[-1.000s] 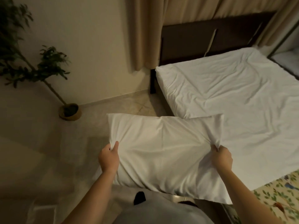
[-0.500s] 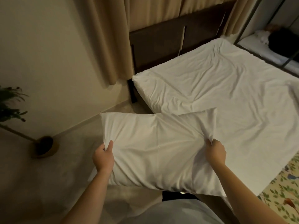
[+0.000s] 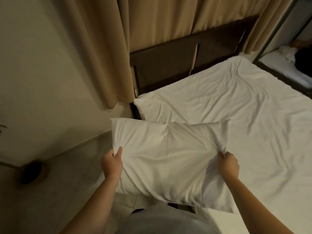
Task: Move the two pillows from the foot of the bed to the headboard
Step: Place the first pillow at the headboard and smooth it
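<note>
I hold a white pillow (image 3: 167, 157) flat in front of me, partly over the left edge of the bed (image 3: 236, 119). My left hand (image 3: 111, 163) pinches its left edge and my right hand (image 3: 228, 165) bunches the fabric at its right edge. The bed has a wrinkled white sheet. The dark wooden headboard (image 3: 185, 59) stands at the far end, behind the mattress. I see only this one pillow.
Beige curtains (image 3: 152, 22) hang behind the headboard and down to the mattress corner. A plant pot (image 3: 33, 171) stands on the floor at the left, by the wall. A dark frame (image 3: 276, 31) with a ledge runs along the bed's far right.
I have moved along the bed's side toward the headboard, carrying the pillow. The headboard and mattress corner are closer, and the plant pot has slid to the left edge of view.
</note>
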